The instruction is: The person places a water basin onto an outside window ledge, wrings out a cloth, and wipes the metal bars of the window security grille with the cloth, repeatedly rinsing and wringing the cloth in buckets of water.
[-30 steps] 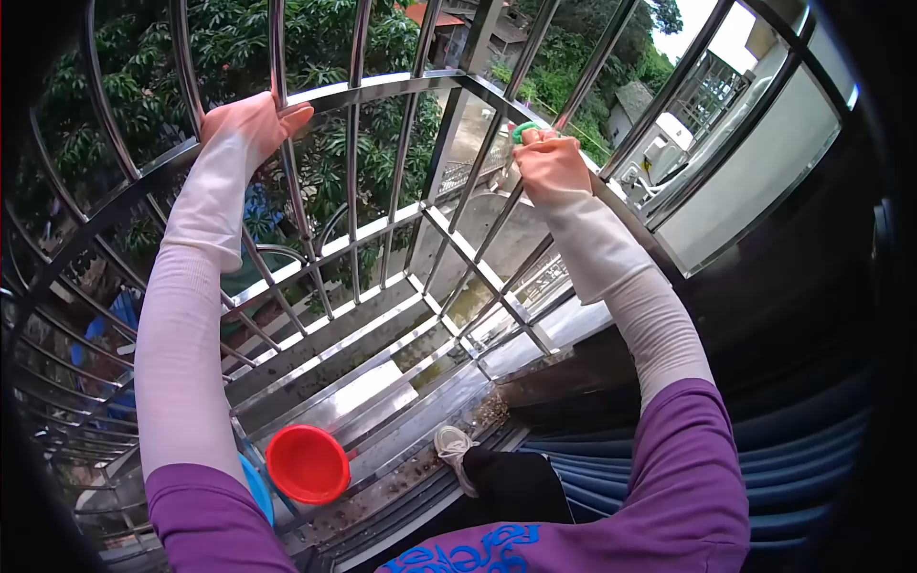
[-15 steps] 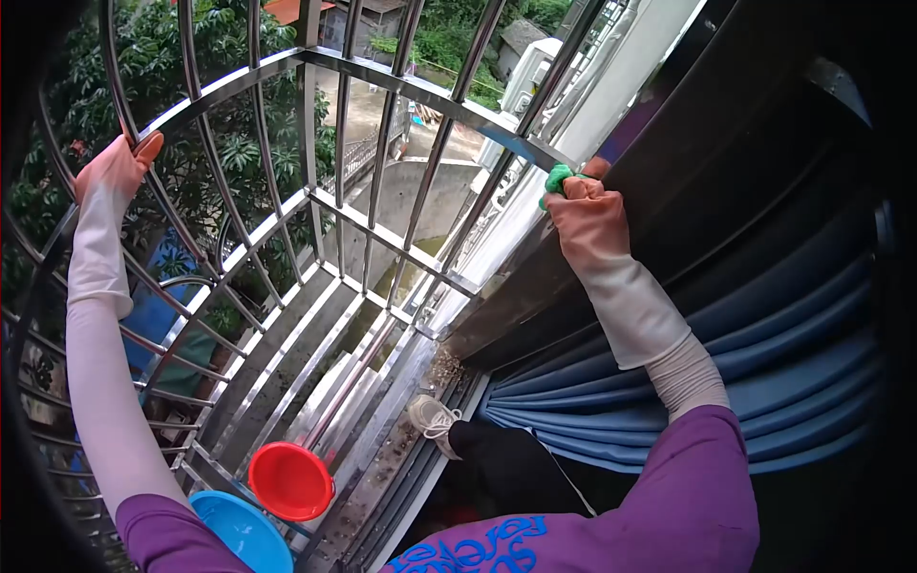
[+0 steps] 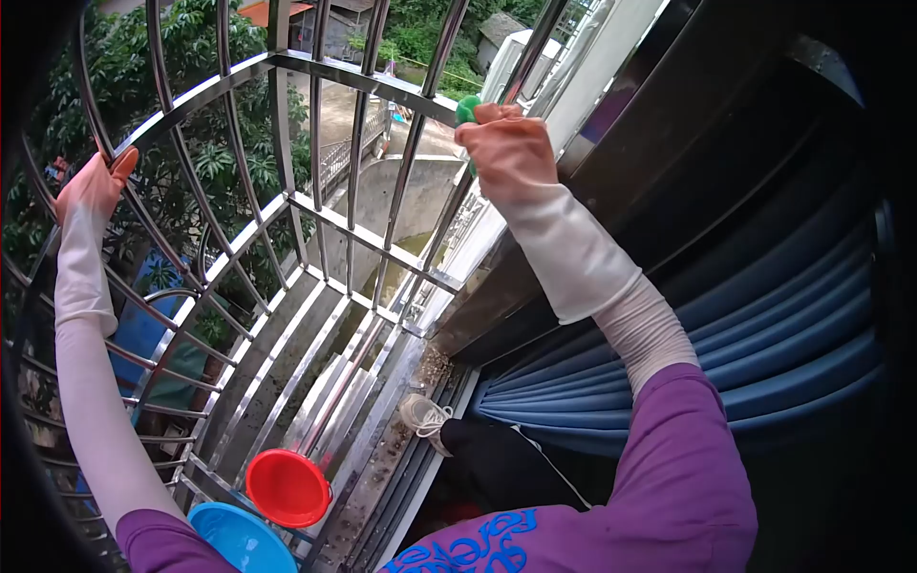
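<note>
A metal window cage fills the left and middle of the head view, its upper rail (image 3: pixel 368 80) curving across the upright bars. At the far left my left hand (image 3: pixel 91 191), in an orange and white rubber glove, is closed around the rail beside an upright bar. My right hand (image 3: pixel 513 153), gloved the same way, grips a green cloth (image 3: pixel 468 110) and presses it on the upper rail near its right end. Most of the cloth is hidden by the fingers.
A red basin (image 3: pixel 288 489) and a blue basin (image 3: pixel 239 540) stand on the cage's slatted floor. One shoe (image 3: pixel 424 420) is on the dirty sill by the window track. A blue curtain (image 3: pixel 611 382) hangs at right beside the dark window frame (image 3: pixel 630 181). Trees lie outside.
My right hand has slid left along the upper rail with the green cloth, away from the window frame. My left hand stays on the rail; the view has shifted slightly.
</note>
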A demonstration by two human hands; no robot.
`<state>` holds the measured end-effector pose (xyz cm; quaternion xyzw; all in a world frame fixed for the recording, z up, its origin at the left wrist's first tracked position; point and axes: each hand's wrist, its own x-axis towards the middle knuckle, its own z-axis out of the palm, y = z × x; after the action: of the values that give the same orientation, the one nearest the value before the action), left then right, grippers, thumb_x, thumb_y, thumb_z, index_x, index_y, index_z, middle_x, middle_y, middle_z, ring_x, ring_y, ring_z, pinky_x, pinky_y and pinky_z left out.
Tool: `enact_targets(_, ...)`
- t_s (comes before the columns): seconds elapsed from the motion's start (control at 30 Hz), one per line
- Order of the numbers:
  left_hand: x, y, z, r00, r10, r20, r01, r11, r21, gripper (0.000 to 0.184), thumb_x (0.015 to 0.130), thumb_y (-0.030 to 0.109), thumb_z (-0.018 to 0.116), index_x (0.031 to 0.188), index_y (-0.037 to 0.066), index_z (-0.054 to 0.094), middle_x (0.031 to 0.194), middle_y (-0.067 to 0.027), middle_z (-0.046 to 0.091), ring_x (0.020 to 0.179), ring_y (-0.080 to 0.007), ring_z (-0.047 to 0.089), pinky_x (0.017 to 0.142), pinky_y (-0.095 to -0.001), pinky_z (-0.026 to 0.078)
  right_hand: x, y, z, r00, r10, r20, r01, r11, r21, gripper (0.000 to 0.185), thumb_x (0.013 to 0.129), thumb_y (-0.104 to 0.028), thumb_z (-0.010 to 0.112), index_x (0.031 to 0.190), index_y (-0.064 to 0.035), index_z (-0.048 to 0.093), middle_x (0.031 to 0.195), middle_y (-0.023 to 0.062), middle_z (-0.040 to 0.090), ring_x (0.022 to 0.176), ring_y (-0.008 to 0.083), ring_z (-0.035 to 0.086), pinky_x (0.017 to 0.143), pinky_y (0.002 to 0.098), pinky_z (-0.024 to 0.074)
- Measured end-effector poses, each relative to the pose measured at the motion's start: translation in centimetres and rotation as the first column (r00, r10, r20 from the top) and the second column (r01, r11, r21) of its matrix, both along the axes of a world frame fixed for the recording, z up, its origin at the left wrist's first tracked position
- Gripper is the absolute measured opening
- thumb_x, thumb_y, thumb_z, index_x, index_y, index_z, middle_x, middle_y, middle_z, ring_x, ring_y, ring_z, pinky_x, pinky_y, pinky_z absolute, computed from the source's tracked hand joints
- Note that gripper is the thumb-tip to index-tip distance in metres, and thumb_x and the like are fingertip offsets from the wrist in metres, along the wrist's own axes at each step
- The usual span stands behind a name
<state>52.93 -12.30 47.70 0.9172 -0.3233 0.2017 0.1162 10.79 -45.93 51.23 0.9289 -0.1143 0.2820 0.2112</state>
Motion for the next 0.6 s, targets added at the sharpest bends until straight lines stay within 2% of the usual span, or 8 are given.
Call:
enact_targets(0.1, -2.0, -0.1, 1.0, 0.997, 0.07, 0.041, -0.072, 0.996, 0.052, 0.034, 0.101, 0.024, 0.031, 0.12, 0.007, 0.055, 0.115, -0.0005, 0.064, 0.102, -0.0132, 0.061, 0.083, -0.0215, 0.046, -4.3, -1.6, 6.7, 0.811, 0.145, 0.567, -0.213, 0.975, 0.056, 0.008, 0.075, 0.003, 0.066, 0.08, -0.0021, 0.07, 0.076, 0.0042, 0.06, 0.056, 0.01, 0.053, 0.055, 0.0242, 0.0463)
enact_targets(0.17, -0.8, 0.1, -0.3, 0.949, 0.032, 0.315, -0.02, 0.999, -0.043, 0.038, 0.092, 0.051, 0.048, 0.11, 0.019, 0.061, 0.095, -0.0073, 0.068, 0.082, -0.0265, 0.065, 0.066, -0.0309, 0.05, -6.1, -0.4, 11.5, 0.54, -0.066, 0.839, -0.517, 0.761, 0.392, 0.009, 0.076, 0.005, 0.065, 0.082, -0.0008, 0.069, 0.077, 0.005, 0.06, 0.063, 0.0101, 0.058, 0.064, 0.0218, 0.0484)
enact_targets(0.2, -2.0, -0.1, 0.1, 0.955, 0.072, 0.287, -0.067, 0.997, -0.027, 0.038, 0.094, 0.048, 0.046, 0.11, 0.017, 0.062, 0.095, -0.0064, 0.069, 0.083, -0.025, 0.065, 0.067, -0.0299, 0.05, -7.6, -2.3, 12.7, 0.483, 0.083, 0.872, -0.613, 0.743, 0.269, 0.008, 0.076, 0.006, 0.065, 0.08, 0.0006, 0.068, 0.077, 0.0053, 0.06, 0.067, 0.0115, 0.06, 0.069, 0.0221, 0.0493)
enact_targets(0.27, -5.0, -0.5, 1.8, 0.959, 0.152, 0.24, -0.16, 0.987, 0.013, 0.037, 0.097, 0.043, 0.043, 0.11, 0.014, 0.062, 0.096, -0.0046, 0.069, 0.085, -0.022, 0.065, 0.07, -0.0279, 0.049, -7.3, -2.1, 13.5, 0.529, -0.022, 0.848, -0.252, 0.951, 0.182, 0.008, 0.076, 0.01, 0.062, 0.077, 0.0023, 0.065, 0.079, 0.006, 0.062, 0.073, 0.015, 0.063, 0.076, 0.0239, 0.0514)
enact_targets(0.37, 5.5, 1.4, -2.3, 0.908, -0.32, -0.271, 0.2, 0.898, -0.392, 0.038, 0.101, 0.032, 0.034, 0.123, 0.009, 0.055, 0.116, -0.0017, 0.063, 0.1, -0.0123, 0.061, 0.08, -0.0235, 0.047, -7.3, -4.7, 8.0, 0.419, 0.151, 0.895, -0.478, 0.875, 0.076, 0.012, 0.077, 0.013, 0.059, 0.075, 0.0021, 0.065, 0.081, 0.0058, 0.064, 0.071, 0.014, 0.062, 0.076, 0.022, 0.051)
enact_targets(0.47, 4.2, 1.3, -0.8, 0.963, -0.168, -0.211, 0.112, 0.961, -0.254, 0.041, 0.099, 0.04, 0.034, 0.126, 0.015, 0.052, 0.118, -0.0033, 0.062, 0.103, -0.0178, 0.06, 0.083, -0.027, 0.047, -7.7, -3.1, 1.4, 0.675, 0.131, 0.726, -0.34, 0.928, 0.149, 0.013, 0.077, 0.006, 0.059, 0.068, -0.0024, 0.063, 0.074, 0.0031, 0.06, 0.07, 0.0168, 0.057, 0.072, 0.0257, 0.0468)
enact_targets(0.53, 2.4, 1.3, -0.1, 0.982, -0.065, -0.175, 0.042, 0.99, -0.135, 0.044, 0.098, 0.046, 0.034, 0.128, 0.018, 0.051, 0.119, -0.0044, 0.061, 0.106, -0.0214, 0.059, 0.085, -0.0293, 0.046, -8.0, -0.7, -1.4, 0.89, -0.192, 0.413, 0.153, 0.98, 0.125, 0.013, 0.076, 0.003, 0.059, 0.065, -0.0045, 0.061, 0.071, 0.0032, 0.056, 0.07, 0.0202, 0.053, 0.069, 0.0299, 0.0437)
enact_targets(0.6, 1.7, 0.8, 0.2, 0.994, 0.013, -0.106, -0.018, 0.998, -0.055, 0.047, 0.096, 0.053, 0.035, 0.127, 0.022, 0.051, 0.117, -0.0063, 0.062, 0.105, -0.026, 0.059, 0.086, -0.0325, 0.046, -7.0, -0.9, -5.0, 0.89, -0.206, 0.407, 0.094, 0.956, 0.278, 0.009, 0.071, -0.002, 0.058, 0.064, -0.0064, 0.055, 0.07, 0.0076, 0.05, 0.07, 0.0239, 0.047, 0.066, 0.0333, 0.0393)
